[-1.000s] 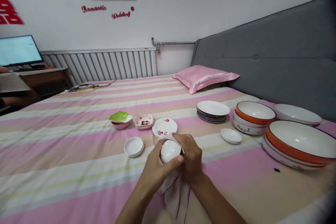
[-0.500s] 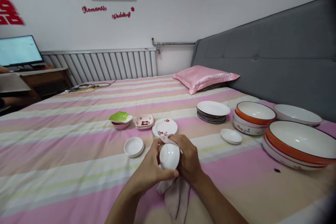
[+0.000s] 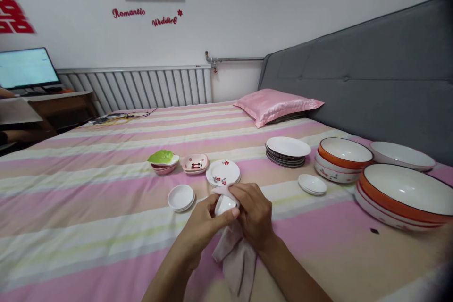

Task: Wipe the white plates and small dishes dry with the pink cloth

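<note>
Between my hands, just above the bed, is a small glossy white dish (image 3: 225, 205), tilted and partly covered by fingers. My left hand (image 3: 204, 222) is closed on its near left side, thumb laid across it. With closed fingers my right hand (image 3: 256, 212) presses a pale pink cloth (image 3: 239, 260) over the far right edge of the dish. The cloth's loose end hangs down below onto the bedsheet. Just beyond my hands lie flower-patterned plates (image 3: 222, 172), and to the left sits a short stack of small white dishes (image 3: 180, 197).
Farther left are a green leaf-shaped dish (image 3: 163, 156) and a pink square dish (image 3: 195, 162). Rightward stand stacked plates (image 3: 288, 146), small white saucers (image 3: 312, 184) and orange-rimmed bowls (image 3: 343, 160). A pink pillow (image 3: 278, 104) lies near the grey headboard (image 3: 371, 56).
The dish has turned and tilted in my hands, so less of its white surface shows. My right hand and the cloth have moved over its edge; my left thumb has shifted up.
</note>
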Available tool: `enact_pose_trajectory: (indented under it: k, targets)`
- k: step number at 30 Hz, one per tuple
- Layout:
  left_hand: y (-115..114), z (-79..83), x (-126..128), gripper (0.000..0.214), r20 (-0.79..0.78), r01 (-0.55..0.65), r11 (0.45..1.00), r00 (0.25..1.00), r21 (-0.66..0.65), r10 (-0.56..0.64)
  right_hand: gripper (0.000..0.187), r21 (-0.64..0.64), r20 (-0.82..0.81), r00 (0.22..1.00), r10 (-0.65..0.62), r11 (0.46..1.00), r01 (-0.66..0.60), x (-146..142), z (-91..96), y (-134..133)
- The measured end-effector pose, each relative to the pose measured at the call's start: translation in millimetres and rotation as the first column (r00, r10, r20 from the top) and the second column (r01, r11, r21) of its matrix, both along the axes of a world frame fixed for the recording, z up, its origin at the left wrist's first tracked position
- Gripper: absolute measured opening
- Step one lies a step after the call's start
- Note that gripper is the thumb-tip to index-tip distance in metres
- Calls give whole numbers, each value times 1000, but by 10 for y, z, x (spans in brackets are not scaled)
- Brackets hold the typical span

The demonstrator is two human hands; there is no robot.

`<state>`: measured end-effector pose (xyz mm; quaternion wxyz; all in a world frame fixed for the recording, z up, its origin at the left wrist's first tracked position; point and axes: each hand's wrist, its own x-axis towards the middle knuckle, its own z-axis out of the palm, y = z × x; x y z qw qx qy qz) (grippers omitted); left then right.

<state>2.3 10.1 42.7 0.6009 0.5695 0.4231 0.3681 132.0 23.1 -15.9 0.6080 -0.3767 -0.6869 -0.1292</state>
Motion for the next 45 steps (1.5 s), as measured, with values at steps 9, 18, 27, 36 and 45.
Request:
enact_pose_trajectory:
  k: [9, 18, 27, 36, 45]
  targets:
    - [89, -42, -123, 45, -14, 133, 985, 991, 113, -133, 24, -76, 38, 998, 51, 996, -48, -3, 8, 28]
    - [82, -56, -122, 52, 45, 157, 979, 985, 131, -165, 21, -190, -57, 996, 64, 979, -74, 4, -31, 38]
    - [138, -133, -155, 46, 490, 111, 981, 872, -158, -20, 23, -317, -226, 974, 12, 945, -85, 26, -59, 74]
    - [230, -102, -206, 43, 623, 29, 937, 754, -348, 208, 18, -378, -471, 879, -74, 917, -125, -11, -117, 104]
    - [158, -156, -69, 20, 506, -65, 926, 822, -372, 261, 4, -295, -496, 866, 66, 925, -240, -83, -48, 28]
